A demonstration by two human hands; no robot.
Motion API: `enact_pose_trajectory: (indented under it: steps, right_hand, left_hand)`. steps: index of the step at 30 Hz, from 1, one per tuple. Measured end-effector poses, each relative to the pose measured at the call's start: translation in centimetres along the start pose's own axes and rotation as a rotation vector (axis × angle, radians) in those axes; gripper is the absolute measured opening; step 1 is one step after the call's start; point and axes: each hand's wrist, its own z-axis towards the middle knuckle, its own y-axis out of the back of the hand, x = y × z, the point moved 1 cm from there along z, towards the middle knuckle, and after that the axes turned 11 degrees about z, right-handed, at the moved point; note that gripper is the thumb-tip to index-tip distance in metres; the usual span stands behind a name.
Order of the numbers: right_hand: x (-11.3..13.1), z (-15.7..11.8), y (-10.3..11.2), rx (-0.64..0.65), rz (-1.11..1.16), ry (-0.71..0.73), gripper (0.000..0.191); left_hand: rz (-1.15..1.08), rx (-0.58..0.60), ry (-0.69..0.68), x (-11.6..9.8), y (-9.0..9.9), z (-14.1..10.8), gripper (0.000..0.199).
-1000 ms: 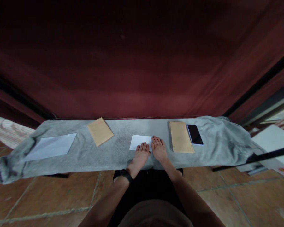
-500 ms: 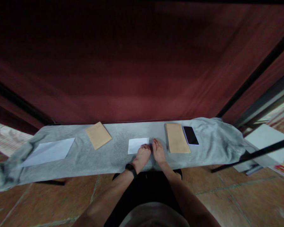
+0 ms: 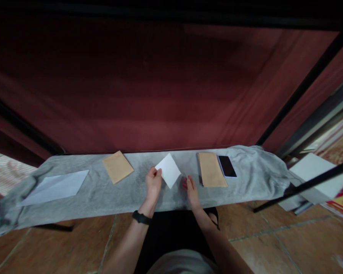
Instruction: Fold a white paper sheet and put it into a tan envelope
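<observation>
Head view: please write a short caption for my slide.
Left hand lifts a folded white paper by its corner above the grey cloth; right hand rests open beside it.

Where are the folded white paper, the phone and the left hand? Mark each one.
folded white paper (image 3: 169, 170), head view, middle of its white face.
phone (image 3: 227, 166), head view, centre of its dark screen.
left hand (image 3: 153, 183), head view, back of the hand, which pinches the paper's left corner.
</observation>
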Motion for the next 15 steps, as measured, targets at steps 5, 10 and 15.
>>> enact_pose_trajectory:
  steps: [5,10,15]
  right_hand:
    - [0.4,-1.3,-1.2,0.109,0.393,-0.37,0.044]
    - [1.3,-0.1,-0.5,0.044,0.059,-0.231,0.036]
    - [1.5,-0.2,-0.2,0.126,-0.284,-0.066,0.049]
  left_hand:
    - [-0.511,0.024,0.375,3.3,-1.1,-2.0,0.027]
    - [-0.462,0.073,0.416,5.7,-1.9,-3.5,0.023]
    - [-0.109,0.03,0.226,7.0,-0.7,-3.0,0.044]
